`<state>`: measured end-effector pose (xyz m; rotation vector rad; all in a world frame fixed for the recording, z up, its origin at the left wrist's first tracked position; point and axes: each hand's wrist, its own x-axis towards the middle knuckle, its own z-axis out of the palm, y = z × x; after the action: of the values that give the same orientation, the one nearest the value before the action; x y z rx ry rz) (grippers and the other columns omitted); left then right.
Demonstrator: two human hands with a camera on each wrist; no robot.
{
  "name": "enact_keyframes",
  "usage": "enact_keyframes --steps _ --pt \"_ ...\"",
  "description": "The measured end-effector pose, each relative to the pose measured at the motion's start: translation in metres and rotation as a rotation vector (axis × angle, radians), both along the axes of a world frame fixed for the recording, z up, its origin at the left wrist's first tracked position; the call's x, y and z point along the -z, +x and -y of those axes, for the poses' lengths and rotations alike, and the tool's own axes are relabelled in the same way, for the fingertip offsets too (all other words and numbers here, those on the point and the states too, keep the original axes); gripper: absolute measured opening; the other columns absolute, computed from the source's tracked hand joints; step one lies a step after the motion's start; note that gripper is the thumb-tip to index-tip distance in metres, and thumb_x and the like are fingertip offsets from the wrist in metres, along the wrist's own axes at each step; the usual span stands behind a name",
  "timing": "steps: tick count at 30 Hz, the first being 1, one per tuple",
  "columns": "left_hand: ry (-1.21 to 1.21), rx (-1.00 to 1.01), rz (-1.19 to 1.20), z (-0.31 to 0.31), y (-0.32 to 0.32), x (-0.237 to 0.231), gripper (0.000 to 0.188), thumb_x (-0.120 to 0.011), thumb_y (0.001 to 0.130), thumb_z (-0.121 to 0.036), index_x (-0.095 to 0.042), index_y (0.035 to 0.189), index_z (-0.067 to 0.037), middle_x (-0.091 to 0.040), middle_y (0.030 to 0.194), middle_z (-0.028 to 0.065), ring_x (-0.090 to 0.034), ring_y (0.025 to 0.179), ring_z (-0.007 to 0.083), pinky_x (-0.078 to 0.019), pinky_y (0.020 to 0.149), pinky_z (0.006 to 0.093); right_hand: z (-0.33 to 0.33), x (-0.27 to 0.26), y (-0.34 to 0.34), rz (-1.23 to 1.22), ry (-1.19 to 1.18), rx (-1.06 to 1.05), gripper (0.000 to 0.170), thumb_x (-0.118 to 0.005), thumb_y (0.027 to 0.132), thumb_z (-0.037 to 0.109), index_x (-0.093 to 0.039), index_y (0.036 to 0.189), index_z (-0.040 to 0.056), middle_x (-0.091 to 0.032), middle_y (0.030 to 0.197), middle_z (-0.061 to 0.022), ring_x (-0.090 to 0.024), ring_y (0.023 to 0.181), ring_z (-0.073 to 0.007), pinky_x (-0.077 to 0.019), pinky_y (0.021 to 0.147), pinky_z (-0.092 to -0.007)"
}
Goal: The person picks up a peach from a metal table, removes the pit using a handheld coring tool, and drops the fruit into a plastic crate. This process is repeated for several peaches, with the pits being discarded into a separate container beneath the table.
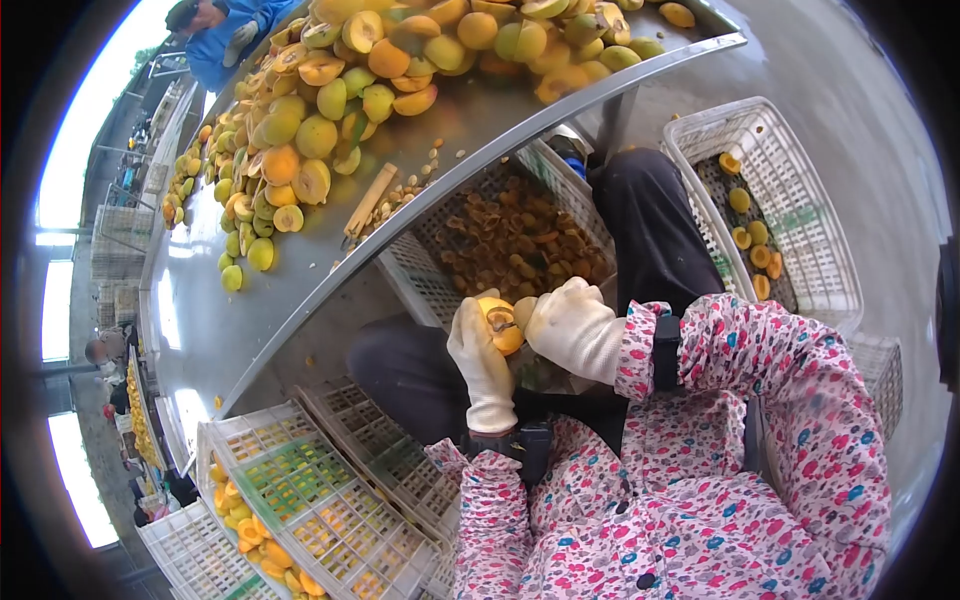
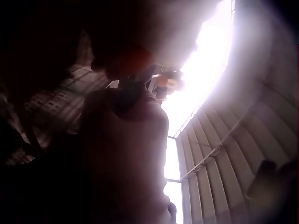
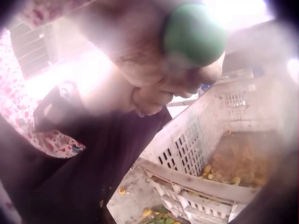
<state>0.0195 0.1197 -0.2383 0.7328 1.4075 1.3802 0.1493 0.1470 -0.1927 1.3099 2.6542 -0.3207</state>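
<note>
With 12 o'clock at the top of the head view, the left hand (image 1: 482,365) in a white knit glove curls its grip closely round a yellow-orange rounded fruit (image 1: 509,342) with a dark brown hollow, held at its 1 o'clock; the fruit's longer axis runs roughly from 11 to 5 o'clock. The right hand (image 1: 585,335), likewise gloved, is just beside it at 3 o'clock, fingers curled, its grip seemingly on a green rounded thing (image 3: 194,35), which I cannot identify. The fruit lies at this hand's 9 o'clock, with no obstacle between, and the left hand is nearer, touching it. Just beyond both, at 12 o'clock, a white plastic lattice crate (image 1: 405,270) holds brown, wet-looking pieces (image 1: 520,235), flanked by dark-trousered knees (image 1: 660,220). The right knee stands between the right hand and a second white crate (image 1: 805,225) at 2 o'clock, with a few cut fruits inside. At 8 o'clock are more slatted crates (image 1: 290,440). Farther off, the grey metal table (image 1: 235,325) puts its raised rim before a pale wooden-handled tool (image 1: 370,202) at 10 to 11 o'clock; behind lies a heap of yellow-green fruit (image 1: 310,135), and beyond that a person in blue (image 1: 215,55).
</note>
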Motion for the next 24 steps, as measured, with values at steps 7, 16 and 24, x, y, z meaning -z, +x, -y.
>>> enact_keyframes --steps 7,16,24 --pt "-0.05 0.057 -0.044 0.005 0.001 -0.006 0.029 -0.053 0.095 -0.021 -0.062 0.1 0.006 -0.063 0.088 0.0069 -0.057 0.075 0.0107 -0.0462 0.07 0.0236 0.003 -0.025 0.003 0.036 -0.411 0.079 0.028 -0.065 0.077 0.012 -0.058 0.102 0.0032 -0.068 0.082 -0.0101 -0.069 0.076 -0.0244 -0.0508 0.066 -0.0377" --pt "0.046 0.172 -0.116 0.007 0.005 -0.006 0.03 -0.055 0.091 -0.021 -0.062 0.1 0.006 -0.062 0.092 0.0084 -0.056 0.078 0.0116 -0.046 0.071 0.0245 0.006 -0.041 0.014 -0.123 -0.728 0.27 0.037 -0.062 0.075 0.008 -0.06 0.111 0.0024 -0.068 0.095 -0.0146 -0.067 0.093 -0.0297 -0.0532 0.078 -0.0378" --pt "0.001 0.189 -0.121 0.008 0.008 -0.007 0.031 -0.049 0.091 -0.019 -0.064 0.1 0.007 -0.066 0.094 0.0107 -0.058 0.078 0.0134 -0.0465 0.073 0.0251 0.002 -0.052 0.017 -0.086 -0.911 0.291 0.031 -0.061 0.075 0.007 -0.064 0.105 -0.0004 -0.068 0.094 -0.0177 -0.067 0.093 -0.0302 -0.0538 0.078 -0.0366"
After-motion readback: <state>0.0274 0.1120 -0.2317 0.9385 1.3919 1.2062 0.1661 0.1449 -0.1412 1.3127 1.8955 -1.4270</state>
